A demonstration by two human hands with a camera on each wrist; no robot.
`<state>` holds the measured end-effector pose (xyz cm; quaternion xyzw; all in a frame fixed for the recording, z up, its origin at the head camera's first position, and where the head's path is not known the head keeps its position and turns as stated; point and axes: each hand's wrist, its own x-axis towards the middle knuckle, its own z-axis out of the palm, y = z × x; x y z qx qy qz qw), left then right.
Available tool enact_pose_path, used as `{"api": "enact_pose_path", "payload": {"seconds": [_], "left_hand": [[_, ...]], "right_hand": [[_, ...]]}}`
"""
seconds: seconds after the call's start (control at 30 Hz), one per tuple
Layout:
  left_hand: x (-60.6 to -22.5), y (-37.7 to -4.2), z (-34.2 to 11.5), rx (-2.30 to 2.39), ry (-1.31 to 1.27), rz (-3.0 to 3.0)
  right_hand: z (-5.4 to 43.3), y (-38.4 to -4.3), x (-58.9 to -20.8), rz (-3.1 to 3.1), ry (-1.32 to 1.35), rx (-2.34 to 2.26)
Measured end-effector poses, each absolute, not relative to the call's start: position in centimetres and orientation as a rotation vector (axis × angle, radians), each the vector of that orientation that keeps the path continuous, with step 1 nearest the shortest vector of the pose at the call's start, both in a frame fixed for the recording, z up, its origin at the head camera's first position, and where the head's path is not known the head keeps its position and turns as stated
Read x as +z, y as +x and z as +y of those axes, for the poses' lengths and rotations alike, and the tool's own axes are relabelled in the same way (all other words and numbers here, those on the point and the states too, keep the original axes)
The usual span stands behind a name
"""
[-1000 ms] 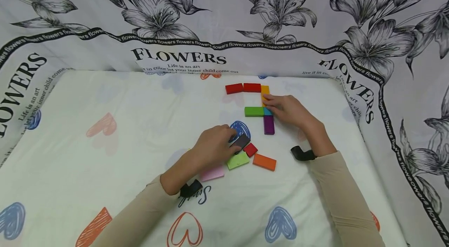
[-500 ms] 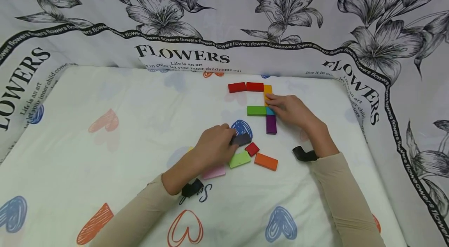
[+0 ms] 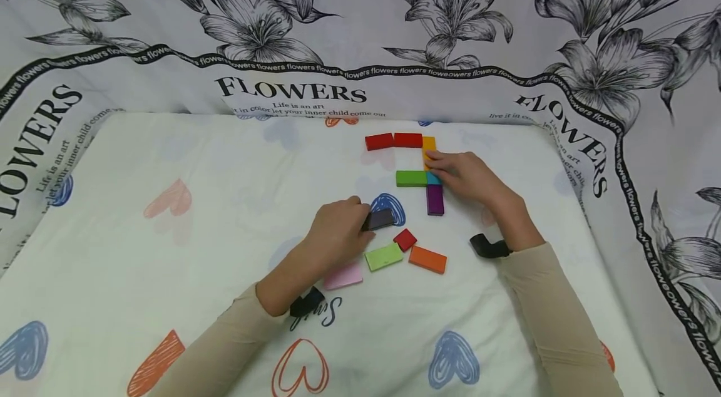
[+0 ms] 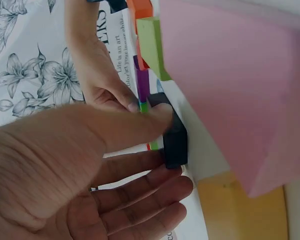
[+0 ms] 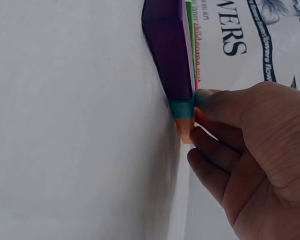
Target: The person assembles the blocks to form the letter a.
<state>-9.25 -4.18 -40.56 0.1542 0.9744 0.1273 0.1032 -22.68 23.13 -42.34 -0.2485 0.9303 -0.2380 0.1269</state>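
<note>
My left hand [image 3: 338,231] pinches a black block [image 3: 380,220] between thumb and fingers, over a blue heart print. The left wrist view shows this black block [image 4: 172,142] held on edge. My right hand [image 3: 470,178] rests its fingertips on the yellow block [image 3: 429,146] and blue block [image 3: 433,178]; the right wrist view has the thumb at the blue block [image 5: 181,108]. These join a line with two red blocks [image 3: 408,140], a green block [image 3: 412,178] and a purple block [image 3: 435,200].
Loose near my left hand lie a small red block [image 3: 405,240], a light green block [image 3: 384,257], an orange block [image 3: 427,260] and a pink block [image 3: 343,276]. A yellow block [image 4: 242,205] shows in the left wrist view. Flower-printed cloth [image 3: 315,9] rises behind.
My left hand has turned the black block from slanted to nearly level and drawn it slightly left. The right hand keeps its place on the blocks.
</note>
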Motion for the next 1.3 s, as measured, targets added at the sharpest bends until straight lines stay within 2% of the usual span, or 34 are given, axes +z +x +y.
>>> {"api": "enact_pose_path", "payload": {"seconds": [0.27, 0.6, 1.07, 1.3], "left_hand": [[-40.9, -10.1, -4.7, 0.435, 0.454, 2.919], [-40.8, -12.9, -4.9, 0.537, 0.271, 2.919], [-40.4, -16.0, -4.2, 0.459, 0.261, 2.858], [-40.2, -16.2, -3.7, 0.460, 0.291, 2.841]], "right_hand": [[23.0, -22.8, -42.3, 2.690, -0.734, -0.670], [23.3, -22.9, -42.4, 2.692, -0.699, -0.682], [23.1, -23.0, -42.5, 2.708, -0.708, -0.693], [23.2, -22.6, -42.5, 2.714, -0.736, -0.688]]}}
